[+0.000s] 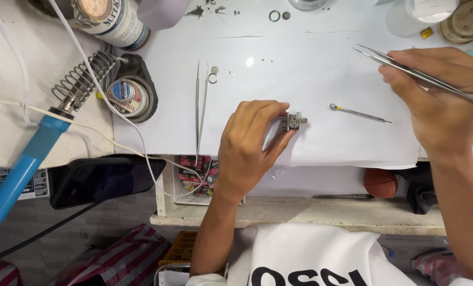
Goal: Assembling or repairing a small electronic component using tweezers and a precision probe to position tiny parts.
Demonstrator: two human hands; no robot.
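My left hand (250, 142) rests on the white paper sheet (310, 69) and pinches a small metal movement holder (294, 121) between thumb and fingers. My right hand (440, 100) hovers at the right, holding steel tweezers (406, 66) whose tips point up and left, well away from the holder. A thin metal pin tool with a yellow band (359, 113) lies on the paper between my two hands.
A second pair of tweezers (200, 111) lies left of my left hand, near small metal rings (213, 77). A blue-handled soldering iron (27, 159) in its spring stand, a solder tin (125, 94), a can (117, 18) and a dark phone (101, 180) sit at the left. Jars (448, 16) stand at top right.
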